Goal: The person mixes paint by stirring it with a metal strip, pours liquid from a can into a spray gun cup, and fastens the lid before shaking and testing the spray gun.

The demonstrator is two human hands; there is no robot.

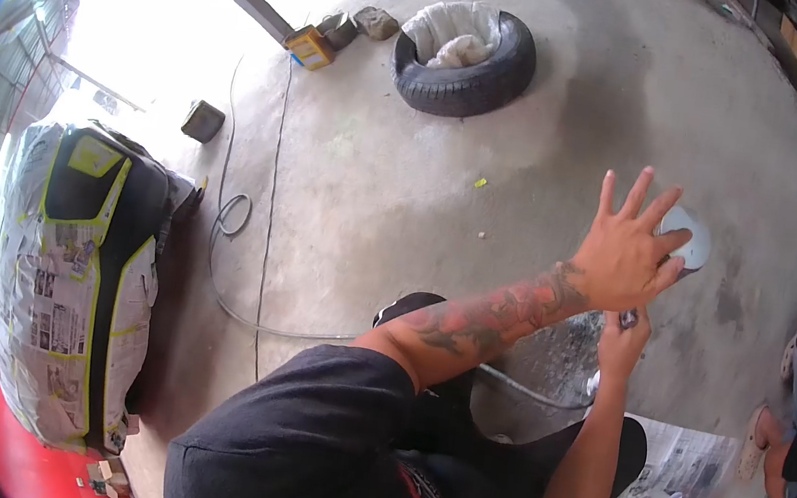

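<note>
Newsprint (61, 322) I can't read from here masks a panel (78, 198) beyond the hose (530, 395), my left hand (626, 247) splayed over a white round object (699, 246), my right hand (623, 342) curled around a mostly hidden tool (629, 319).

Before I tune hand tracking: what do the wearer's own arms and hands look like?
Short sleeves of a black fabric shirt. The left forearm carries a large dark-and-reddish tattoo; the visible right forearm shows none. The left hand and right hand are bare, no gloves.
</note>
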